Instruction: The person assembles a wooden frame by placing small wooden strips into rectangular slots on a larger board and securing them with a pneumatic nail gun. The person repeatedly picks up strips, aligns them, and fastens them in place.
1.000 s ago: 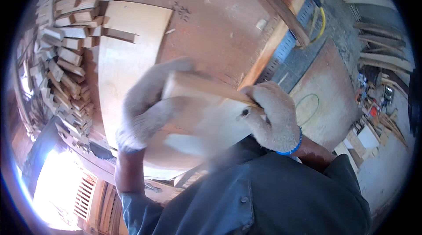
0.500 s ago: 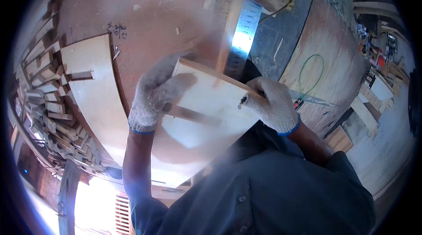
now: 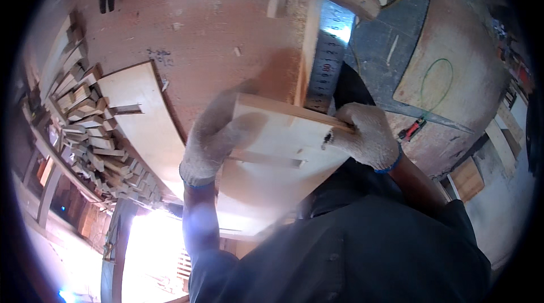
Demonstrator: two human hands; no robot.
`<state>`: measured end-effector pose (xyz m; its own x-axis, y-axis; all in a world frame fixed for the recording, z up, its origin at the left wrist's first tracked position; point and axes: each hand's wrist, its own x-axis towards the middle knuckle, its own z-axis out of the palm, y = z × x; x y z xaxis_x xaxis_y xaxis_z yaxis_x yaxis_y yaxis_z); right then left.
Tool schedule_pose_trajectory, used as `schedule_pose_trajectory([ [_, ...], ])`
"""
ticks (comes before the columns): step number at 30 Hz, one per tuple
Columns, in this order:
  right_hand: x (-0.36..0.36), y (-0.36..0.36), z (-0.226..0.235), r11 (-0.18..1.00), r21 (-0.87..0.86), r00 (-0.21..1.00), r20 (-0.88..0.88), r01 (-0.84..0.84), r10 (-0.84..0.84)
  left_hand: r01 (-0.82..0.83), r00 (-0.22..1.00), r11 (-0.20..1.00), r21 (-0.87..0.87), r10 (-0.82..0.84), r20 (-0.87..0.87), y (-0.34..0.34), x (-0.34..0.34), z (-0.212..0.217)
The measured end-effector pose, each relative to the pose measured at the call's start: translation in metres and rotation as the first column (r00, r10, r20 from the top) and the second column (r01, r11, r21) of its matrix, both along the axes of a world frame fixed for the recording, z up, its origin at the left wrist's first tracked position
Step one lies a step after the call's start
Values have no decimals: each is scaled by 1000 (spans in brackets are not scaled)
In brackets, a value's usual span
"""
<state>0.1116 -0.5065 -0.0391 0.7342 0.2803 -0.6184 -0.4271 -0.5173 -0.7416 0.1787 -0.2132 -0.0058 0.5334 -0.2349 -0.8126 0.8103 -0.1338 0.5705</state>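
1. Brown workbench [image 3: 226,25] fills 12 o'clock; pale curved panel [image 3: 144,127] at 9, offcut pile [image 3: 85,138] beyond it.
2. Plywood board [image 3: 272,150] at centre, held tilted over bench edge.
3. Steel ruler [image 3: 328,53] at 1 o'clock, just behind board.
4. Left hand [image 3: 212,141], gloved, fingers spread flat on board face.
5. Right hand [image 3: 365,133], gloved, pinching top right corner.
6. Probably best: keep both grips firm, board edge square to ruler.
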Motion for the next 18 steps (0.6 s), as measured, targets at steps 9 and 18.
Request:
schedule_pose_trajectory([
  [9,5,4,3,1000,-11,1000,-27,-4,3,255,888,955,148,-292,355,-1,-5,-1],
  [18,14,5,9,1000,12,991,-137,-8,9,343,875,857,384,-440,200,-17,1,17],
])
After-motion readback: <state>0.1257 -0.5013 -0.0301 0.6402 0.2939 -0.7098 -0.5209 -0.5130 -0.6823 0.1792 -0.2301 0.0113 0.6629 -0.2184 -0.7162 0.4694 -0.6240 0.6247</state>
